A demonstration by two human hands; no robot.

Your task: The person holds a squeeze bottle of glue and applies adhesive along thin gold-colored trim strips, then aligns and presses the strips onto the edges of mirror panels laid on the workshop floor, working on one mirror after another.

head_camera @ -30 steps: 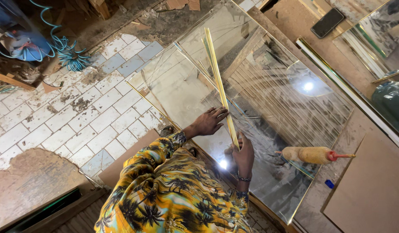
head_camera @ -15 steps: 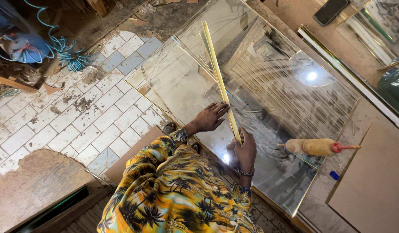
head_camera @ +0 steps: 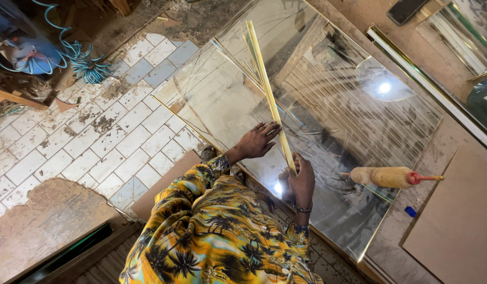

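Note:
A long yellow straightedge (head_camera: 264, 87) lies across a large mirror sheet (head_camera: 338, 105) that rests on a workbench. My left hand (head_camera: 259, 139) lies flat beside and on the straightedge, fingers spread, pressing on it and the glass. My right hand (head_camera: 301, 181), with a bracelet at the wrist, is curled around the straightedge's near end. Anything else inside that fist is hidden. Both arms wear a yellow patterned shirt (head_camera: 212, 236).
A wooden-handled tool with a red tip (head_camera: 393, 177) lies on the mirror to the right. A small blue object (head_camera: 410, 211) sits on the brown board (head_camera: 454, 221). More framed glass (head_camera: 427, 87) stands at the right. Tiled floor (head_camera: 96, 142) with a blue coiled hose (head_camera: 80, 60) is at the left.
The view has shifted slightly. Both hands stay at the straightedge's near end, and my left hand's fingers have crept a little further onto it.

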